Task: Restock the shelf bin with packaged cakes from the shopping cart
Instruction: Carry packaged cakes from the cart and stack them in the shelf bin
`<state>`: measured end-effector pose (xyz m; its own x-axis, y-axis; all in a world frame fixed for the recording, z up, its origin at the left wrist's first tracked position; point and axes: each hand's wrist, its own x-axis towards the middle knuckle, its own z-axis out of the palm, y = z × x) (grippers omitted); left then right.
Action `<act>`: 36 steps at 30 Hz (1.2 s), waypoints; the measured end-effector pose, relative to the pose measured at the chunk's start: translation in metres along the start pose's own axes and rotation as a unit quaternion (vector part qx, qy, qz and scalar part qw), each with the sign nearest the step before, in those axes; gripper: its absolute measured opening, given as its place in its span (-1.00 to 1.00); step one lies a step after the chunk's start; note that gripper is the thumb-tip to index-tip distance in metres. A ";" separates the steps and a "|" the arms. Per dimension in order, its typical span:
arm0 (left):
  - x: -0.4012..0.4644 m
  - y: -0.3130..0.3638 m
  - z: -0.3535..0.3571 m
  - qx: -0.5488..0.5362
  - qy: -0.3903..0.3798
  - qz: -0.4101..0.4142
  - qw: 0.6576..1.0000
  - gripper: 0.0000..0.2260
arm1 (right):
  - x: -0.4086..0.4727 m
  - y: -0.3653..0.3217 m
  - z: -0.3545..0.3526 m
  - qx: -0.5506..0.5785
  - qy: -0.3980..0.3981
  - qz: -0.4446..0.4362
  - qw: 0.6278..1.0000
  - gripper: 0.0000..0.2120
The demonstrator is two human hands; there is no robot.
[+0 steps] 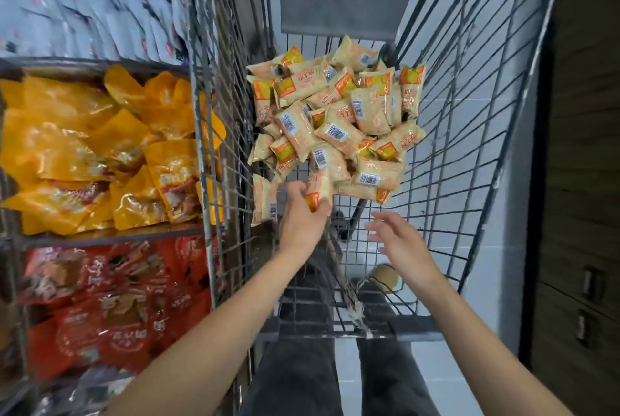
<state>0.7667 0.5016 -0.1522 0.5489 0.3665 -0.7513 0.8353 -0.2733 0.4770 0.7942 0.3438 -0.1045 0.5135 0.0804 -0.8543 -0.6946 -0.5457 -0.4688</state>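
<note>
— Where does the one view sit?
— On the person's head, tipped steeply down into the shopping cart (469,113), with both forearms reaching forward from the bottom edge.
— How close?
— Near: the cart basket fills the middle, the shelf bins (100,147) crowd the left edge, and the wide lens bends the wires outward.
— Any second view?
— None.
</note>
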 end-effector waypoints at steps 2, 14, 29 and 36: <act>-0.030 0.013 0.003 -0.067 -0.050 0.050 0.995 -0.82 | -0.005 -0.006 0.002 0.099 -0.014 0.009 0.995 -0.76; -0.035 0.064 0.009 -0.181 -0.095 0.068 0.977 -0.65 | -0.041 -0.015 -0.038 0.165 0.098 -0.031 0.981 -0.82; 0.106 0.120 0.125 0.229 0.000 0.247 0.942 -0.66 | -0.093 -0.001 -0.091 0.177 0.165 -0.076 0.967 -0.84; 0.053 0.115 0.071 0.058 0.055 0.323 0.943 -0.82 | -0.098 -0.004 -0.073 0.194 0.180 -0.094 0.960 -0.82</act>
<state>0.8892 0.4265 -0.1697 0.9471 0.1791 -0.2664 0.3207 -0.5637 0.7612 0.7831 0.2772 -0.0028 0.7411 -0.1846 -0.6455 -0.6714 -0.1921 -0.7158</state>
